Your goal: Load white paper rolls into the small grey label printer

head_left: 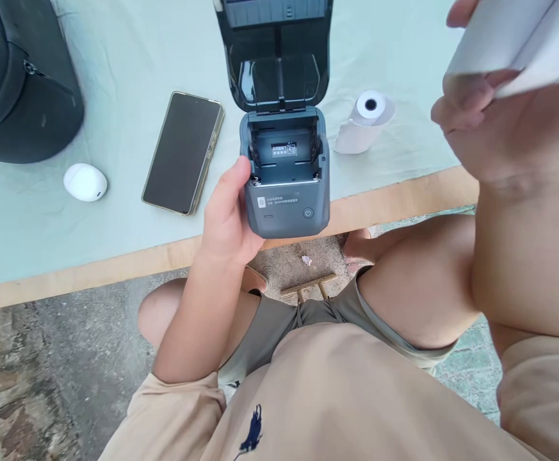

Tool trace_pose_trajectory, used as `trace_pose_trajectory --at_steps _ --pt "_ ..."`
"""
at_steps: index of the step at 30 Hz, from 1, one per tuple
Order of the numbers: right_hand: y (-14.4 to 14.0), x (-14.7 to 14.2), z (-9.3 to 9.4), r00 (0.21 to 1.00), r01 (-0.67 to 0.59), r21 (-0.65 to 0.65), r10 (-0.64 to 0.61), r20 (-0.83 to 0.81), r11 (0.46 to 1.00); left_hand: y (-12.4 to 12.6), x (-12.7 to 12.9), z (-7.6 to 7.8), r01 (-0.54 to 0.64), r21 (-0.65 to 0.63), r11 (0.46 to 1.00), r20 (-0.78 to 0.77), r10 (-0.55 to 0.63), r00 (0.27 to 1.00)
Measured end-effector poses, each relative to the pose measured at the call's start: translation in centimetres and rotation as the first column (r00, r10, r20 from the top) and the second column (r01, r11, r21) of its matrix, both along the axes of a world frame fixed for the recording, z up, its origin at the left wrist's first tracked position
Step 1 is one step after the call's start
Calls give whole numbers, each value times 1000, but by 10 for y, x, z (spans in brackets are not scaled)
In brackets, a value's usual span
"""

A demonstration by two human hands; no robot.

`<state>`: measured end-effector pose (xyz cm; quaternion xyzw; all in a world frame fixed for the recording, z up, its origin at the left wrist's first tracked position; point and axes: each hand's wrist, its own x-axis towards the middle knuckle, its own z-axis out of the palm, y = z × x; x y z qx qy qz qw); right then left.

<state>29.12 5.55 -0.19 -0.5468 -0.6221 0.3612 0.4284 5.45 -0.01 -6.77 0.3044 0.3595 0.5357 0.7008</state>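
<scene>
My left hand (pixel 231 218) grips the left side of a dark grey-blue label printer (pixel 286 205) at the table's front edge. The printer's lid (pixel 279 64) stands up, showing a vacant paper bay with a small label inside. A power button is on its front. To the right of the printer, a small roll of white paper (pixel 363 125) stands on end with its tail partly unwound. At the upper right, close to the camera, my right hand (pixel 471 121) is closed on a white sheet (pixel 514 38) that looks like paper; part of it is cut off by the frame.
A dark phone (pixel 182 153) lies left of the printer, and a white egg-shaped case (pixel 85 182) lies further left. A black zipped bag (pixel 24 83) fills the upper left corner. Pale green cloth (pixel 120 77) covers the table, whose wooden edge (pixel 164 256) runs above my legs.
</scene>
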Motion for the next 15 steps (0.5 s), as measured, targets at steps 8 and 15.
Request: trace_pose_trajectory --at_steps 8,15 --pt "11 41 -36 971 209 15 -209 114 978 -1 0 -1 28 27 999 62 -30 998" --pt "7 56 -36 789 280 -13 -223 572 960 1 4 1 25 52 998 65 -29 997"
